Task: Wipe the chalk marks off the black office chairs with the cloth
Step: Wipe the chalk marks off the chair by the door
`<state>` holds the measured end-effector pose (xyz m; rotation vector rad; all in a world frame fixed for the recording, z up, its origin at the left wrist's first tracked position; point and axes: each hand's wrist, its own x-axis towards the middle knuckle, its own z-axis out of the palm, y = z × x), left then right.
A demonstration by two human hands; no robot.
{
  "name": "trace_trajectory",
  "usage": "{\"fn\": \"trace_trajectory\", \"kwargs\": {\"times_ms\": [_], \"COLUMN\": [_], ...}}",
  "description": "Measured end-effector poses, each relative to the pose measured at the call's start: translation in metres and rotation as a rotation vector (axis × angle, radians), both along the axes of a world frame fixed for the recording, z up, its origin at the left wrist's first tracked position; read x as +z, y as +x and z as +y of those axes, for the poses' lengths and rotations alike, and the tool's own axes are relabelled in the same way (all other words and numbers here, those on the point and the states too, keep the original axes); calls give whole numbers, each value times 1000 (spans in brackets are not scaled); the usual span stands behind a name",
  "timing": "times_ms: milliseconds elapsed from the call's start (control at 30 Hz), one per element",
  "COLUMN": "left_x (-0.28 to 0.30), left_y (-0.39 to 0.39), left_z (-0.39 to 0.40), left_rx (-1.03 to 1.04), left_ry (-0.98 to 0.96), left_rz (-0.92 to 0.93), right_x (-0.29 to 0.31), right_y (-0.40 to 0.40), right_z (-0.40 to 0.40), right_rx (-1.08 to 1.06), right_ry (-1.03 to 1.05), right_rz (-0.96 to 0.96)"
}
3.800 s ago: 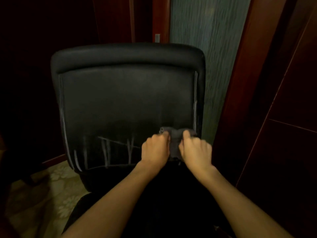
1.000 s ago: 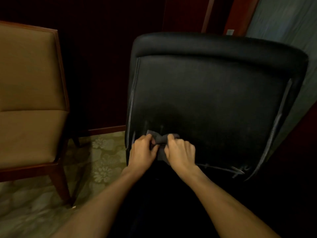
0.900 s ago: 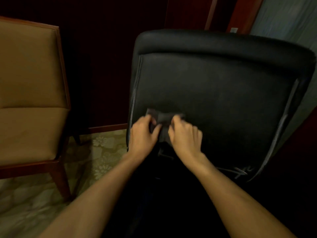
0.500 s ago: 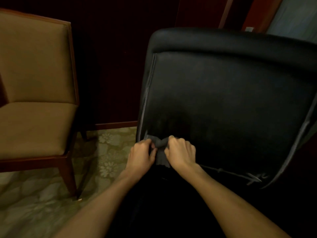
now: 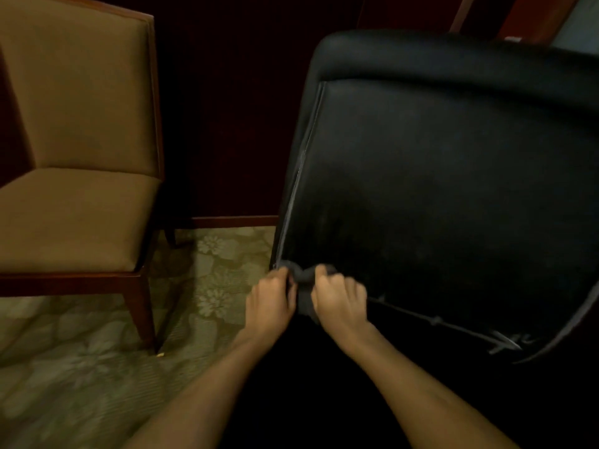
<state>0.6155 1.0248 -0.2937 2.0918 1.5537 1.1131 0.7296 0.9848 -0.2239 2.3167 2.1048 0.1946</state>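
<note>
both hands, left hand and right hand, grip the bunched grey cloth at the lower left corner of the black office chair backrest. it has slid down again from mid-panel; chalk marks at lower right remain.

The office chair stands to the right, its backrest facing the person. Both hands sit side by side at the backrest's lower left corner, the left hand just left of the right hand, with the cloth between them against the chair. Chalk marks lie along the backrest's lower right edge. An armchair stands to the left on the carpet, apart from the office chair.
</note>
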Motion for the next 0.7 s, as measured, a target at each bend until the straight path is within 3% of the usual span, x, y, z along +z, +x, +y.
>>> {"fn": "trace_trajectory", "kwargs": {"times_ms": [67, 200, 267, 433, 500, 567, 600, 700], "left_x": [-3, 58, 76, 11, -26, -49, -54, -35], "left_y": [-4, 3, 11, 28, 24, 18, 17, 20], "left_z": [-4, 19, 26, 10, -3, -11, -14, -14], "left_rx": [-22, 22, 36, 84, 87, 87, 61, 19], "left_ry": [-5, 319, 368, 116, -122, -306, -305, -40], "left_rz": [-60, -335, -385, -189, -23, -45, -115, -346], "right_x": [4, 65, 82, 2, -38, -60, -69, -58], "right_y": [-1, -3, -1, 8, 14, 16, 20, 18], "right_z": [-5, 14, 23, 20, 5, -12, -18, -24], "right_rx": [13, 1, 9, -75, -36, -60, -87, -64], "right_ry": [32, 454, 583, 413, 280, 43, 13, 363], "right_rz": [5, 92, 127, 19, -14, 15, 22, 66]}}
